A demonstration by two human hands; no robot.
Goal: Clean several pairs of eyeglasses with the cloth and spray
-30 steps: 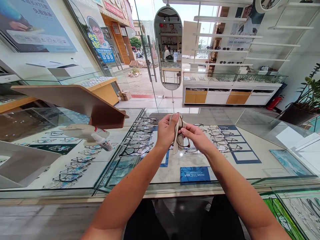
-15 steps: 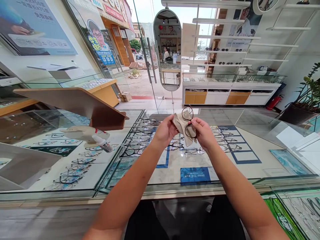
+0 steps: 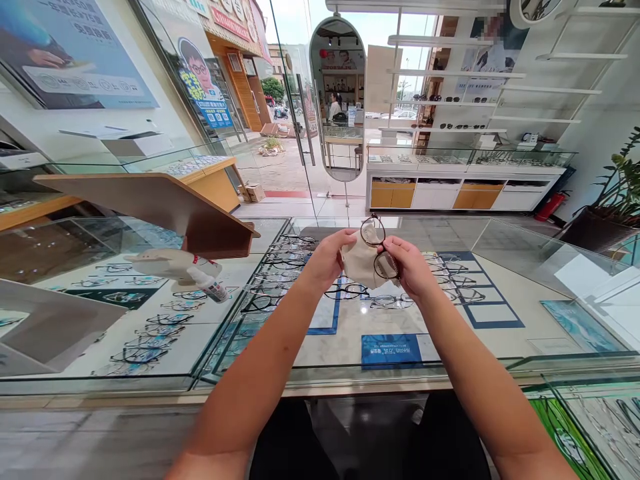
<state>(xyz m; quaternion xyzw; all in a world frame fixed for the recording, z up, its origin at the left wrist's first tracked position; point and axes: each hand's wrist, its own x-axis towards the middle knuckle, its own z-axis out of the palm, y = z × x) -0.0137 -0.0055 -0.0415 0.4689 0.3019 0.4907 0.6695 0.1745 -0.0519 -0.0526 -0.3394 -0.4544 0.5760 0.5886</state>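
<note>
Dark-rimmed glasses (image 3: 386, 264) tilt above a glass desk (image 3: 345, 348), one lens toward 11 o'clock, the other toward 5, a beige cloth (image 3: 358, 262) behind them. The right grip (image 3: 407, 263), at 4 o'clock, is pinched near the bridge; the left grip (image 3: 327, 259), at 9, is closed on the cloth's edge. The glasses look light and springy, their slim rims apt to bend and lenses to smudge, making the bridge the likely safest hold. The cloth appears soft, limp and easily pinched. A blue card (image 3: 392, 351) shows at 6 o'clock, a bottle (image 3: 210, 283) near 9.
</note>
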